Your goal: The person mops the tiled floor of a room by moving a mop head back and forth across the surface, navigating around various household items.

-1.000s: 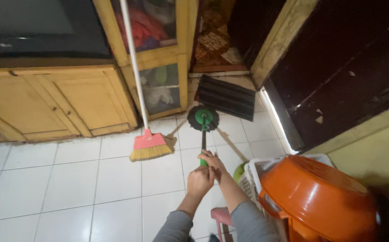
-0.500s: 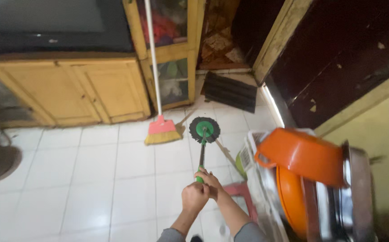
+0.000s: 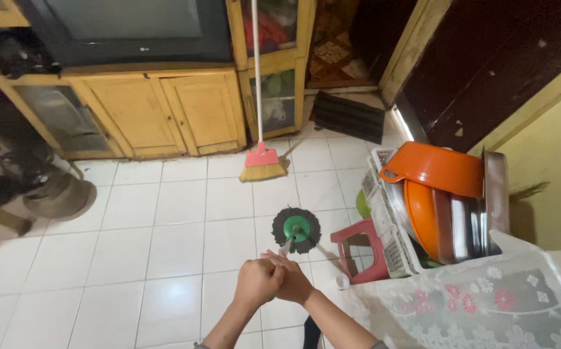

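1. Since half a second ago the mop head [image 3: 296,229] has come back across the tiles toward the person. It now lies well short of the broom [image 3: 262,163] it was beside before, and the view has swung left, so more of the cabinet front shows.
2. Nearest are two hands clasped together on the one mop handle [image 3: 287,246]. The left hand [image 3: 256,282] is wrapped shut around it, and the right hand [image 3: 291,279] is pressed against the left with its fingers closed over the same shaft.
3. The handle runs only a little way forward from the hands to the single mop head, a dark round fringe with a green hub that lies flat on the white tiled floor [image 3: 164,258].
4. Just to the right of the mop stands one small red stool [image 3: 361,249]. Behind it is one white rack [image 3: 384,213] holding two orange basins [image 3: 438,169], stacked with metal ware.
5. At the near right lies one flowered cloth [image 3: 487,304].
6. Farther off, the one pink-headed broom with yellow bristles leans upright against the wooden cabinet [image 3: 164,113].
7. One dark ribbed mat [image 3: 348,116] lies by the doorway.
8. One dark television [image 3: 132,29] sits on the cabinet, farthest away.
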